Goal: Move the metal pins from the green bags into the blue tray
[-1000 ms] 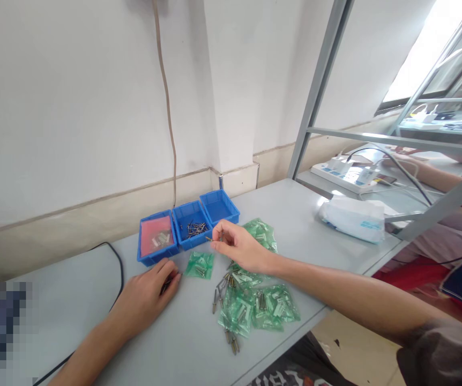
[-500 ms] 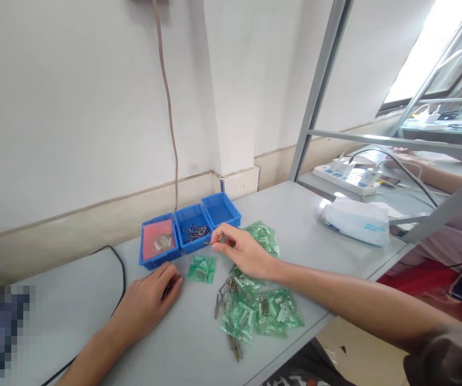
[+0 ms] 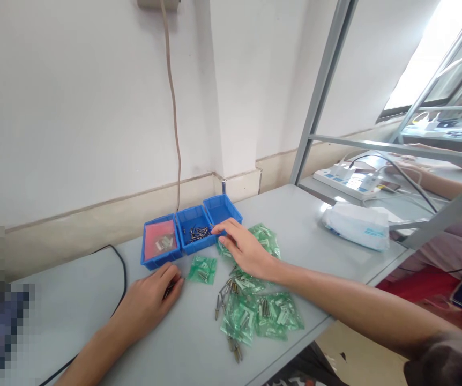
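My left hand rests on the table with curled fingers, closed around small dark screws that show only partly between thumb and fingers. Just right of it lies a small green plastic bag with metal pieces inside. My right hand is open, thumb and fingers apart, its fingertips at the right front edge of the middle blue bin. Dark screws lie in that bin. Beneath and around my right hand are several green bags and loose metal anchor bolts.
To the left stands a blue bin with a pink sheet and a clear bag. Another blue bin adjoins on the right. A white package lies by the metal frame. A black cable crosses the table's left. Another person's arm is beyond the frame.
My right hand's pinch has opened; the small screw held in its fingertips is no longer visible there. My left hand keeps its place. The view has shifted slightly.
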`<state>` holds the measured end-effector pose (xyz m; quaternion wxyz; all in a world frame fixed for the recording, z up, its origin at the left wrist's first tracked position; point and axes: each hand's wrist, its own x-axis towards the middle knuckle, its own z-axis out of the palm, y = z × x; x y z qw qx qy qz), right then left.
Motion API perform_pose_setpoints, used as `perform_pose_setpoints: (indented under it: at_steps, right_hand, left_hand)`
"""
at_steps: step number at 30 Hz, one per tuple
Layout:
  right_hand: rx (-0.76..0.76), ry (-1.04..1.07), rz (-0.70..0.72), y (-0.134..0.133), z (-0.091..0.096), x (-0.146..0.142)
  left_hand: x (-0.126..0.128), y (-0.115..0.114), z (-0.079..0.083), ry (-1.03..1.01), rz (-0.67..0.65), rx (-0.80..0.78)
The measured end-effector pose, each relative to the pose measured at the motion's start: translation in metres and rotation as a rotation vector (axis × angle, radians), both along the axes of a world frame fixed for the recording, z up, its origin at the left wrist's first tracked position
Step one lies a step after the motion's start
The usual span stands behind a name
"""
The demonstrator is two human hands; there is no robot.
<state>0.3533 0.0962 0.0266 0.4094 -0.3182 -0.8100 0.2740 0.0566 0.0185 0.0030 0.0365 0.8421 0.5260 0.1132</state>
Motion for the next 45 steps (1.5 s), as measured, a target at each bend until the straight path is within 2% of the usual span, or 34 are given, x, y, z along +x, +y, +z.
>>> perform_pose_setpoints:
  at_steps: [6, 20, 25, 27, 30, 34, 38, 45]
  right_hand:
    - [0.056, -0.128, 0.089, -0.002, -0.002, -0.002]
    - [0.099, -0.243, 0.041, -0.002, -0.008, -0.002]
    - [0.107, -0.257, 0.035, -0.005, -0.003, -0.001]
    - [0.097, -0.264, 0.088, -0.007, 0.002, 0.001]
    - [0.137, -0.312, 0.384, -0.011, 0.005, 0.001]
    - [0.248, -0.302, 0.568, -0.019, -0.002, -0.004]
    - [0.264, -0.403, 0.605, -0.023, -0.008, -0.007]
    - [0.257, -0.442, 0.607, -0.013, -0.002, -0.002]
  left_hand:
    - [0.0, -0.001, 0.001, 0.018, 0.013, -0.024]
    - [0.004, -0.001, 0.003, 0.044, 0.039, -0.008]
    - [0.004, -0.001, 0.0, 0.061, 0.05, -0.002]
    - [0.004, -0.002, -0.002, 0.057, 0.038, 0.011]
    - [0.003, -0.002, -0.003, 0.07, 0.039, 0.022]
    - [0.002, -0.001, -0.003, 0.074, 0.052, 0.005]
    - [0.002, -0.001, -0.002, 0.059, 0.043, -0.007]
    - [0.002, -0.001, -0.001, 0.034, 0.035, -0.022]
